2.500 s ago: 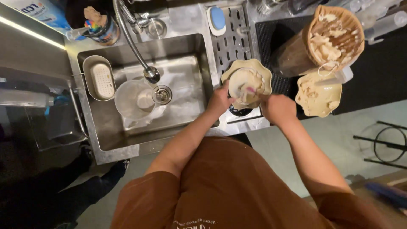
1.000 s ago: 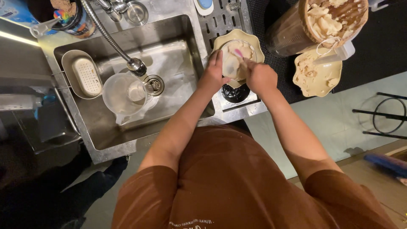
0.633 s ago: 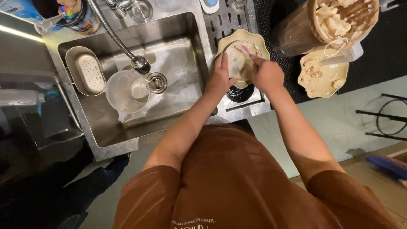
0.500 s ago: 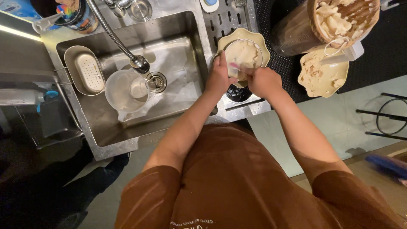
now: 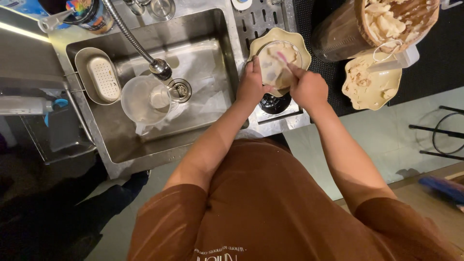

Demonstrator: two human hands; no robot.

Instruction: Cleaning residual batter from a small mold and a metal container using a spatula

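Head view: the left hand point(image 5: 252, 87) grips a clear cup point(image 5: 278, 63) to steady it above a scalloped plate point(image 5: 290, 38), right of the sink point(image 5: 212, 111). The right hand point(image 5: 307, 89) pinches a pink tool point(image 5: 282, 57) inside it.

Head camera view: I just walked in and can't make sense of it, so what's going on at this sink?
A person in a brown shirt stands at a steel sink. The left hand steadies a clear cup of pale creamy stuff over a scalloped cream plate, beside the basin. The right hand works a thin pink tool inside the cup. In the basin sits a clear pitcher under the faucet. A second scalloped plate lies to the right.
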